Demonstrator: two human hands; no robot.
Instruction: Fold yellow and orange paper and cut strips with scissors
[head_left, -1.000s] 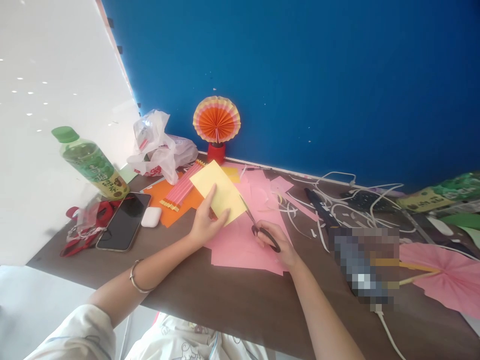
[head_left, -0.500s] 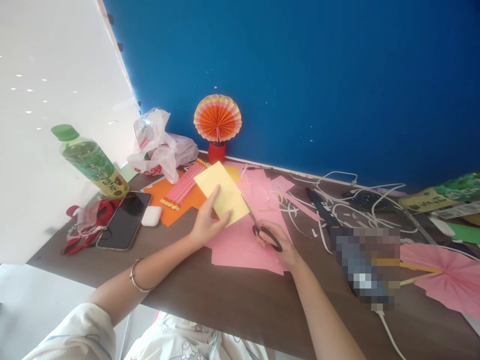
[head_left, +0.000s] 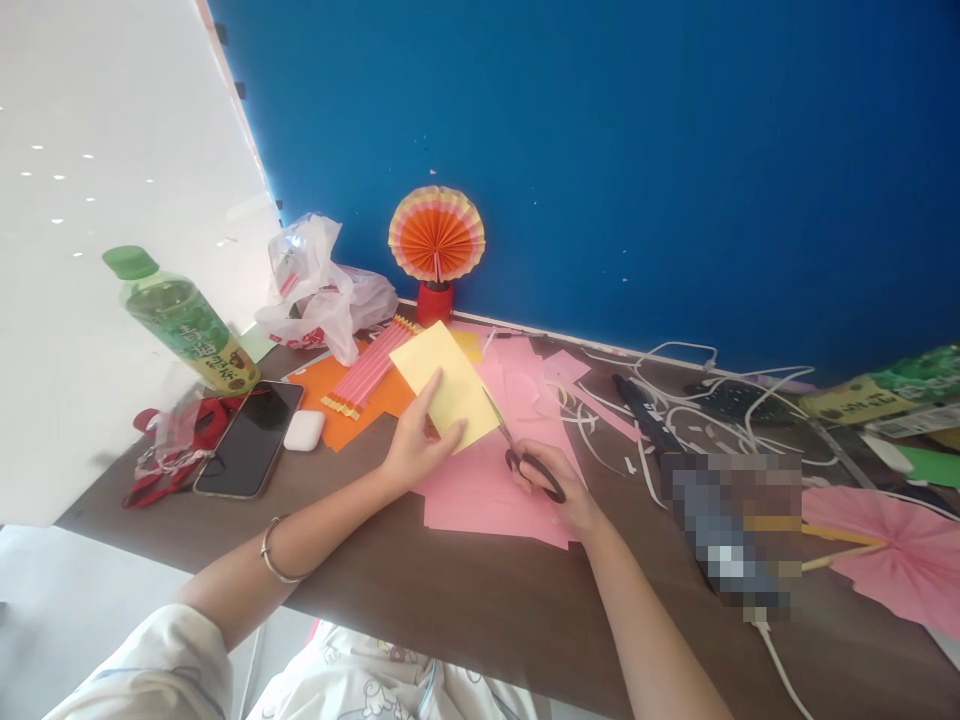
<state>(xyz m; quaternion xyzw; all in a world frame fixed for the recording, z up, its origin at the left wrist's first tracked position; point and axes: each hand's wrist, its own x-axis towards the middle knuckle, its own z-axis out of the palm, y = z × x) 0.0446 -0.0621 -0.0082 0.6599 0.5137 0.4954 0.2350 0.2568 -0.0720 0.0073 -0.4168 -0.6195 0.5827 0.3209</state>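
My left hand [head_left: 421, 435] grips a sheet of yellow paper [head_left: 444, 375] by its lower edge, thumb and forefinger lying over its face. In my right hand [head_left: 555, 485] is a pair of scissors [head_left: 538, 474] with dark handles, its blades at the right edge of the yellow paper. Whether the blades are parted I cannot tell. Underneath spread sheets of pink paper [head_left: 487, 505]. Just left of the yellow paper, a pleated pink paper strip [head_left: 367, 372] with yellow ends rests on orange paper [head_left: 341, 432].
A round folded paper fan [head_left: 436, 238] stands in a red holder [head_left: 435, 303] by the blue wall. Leftward are a plastic bag [head_left: 322, 290], a drink bottle [head_left: 184, 325], a phone [head_left: 250, 442] and a white case [head_left: 304, 431]. Rightward lie white cables [head_left: 675, 410] and a pink fan [head_left: 892, 550].
Almost nothing differs. Both hands, the yellow paper and the scissors keep their places, while the whole view shifts very slightly.
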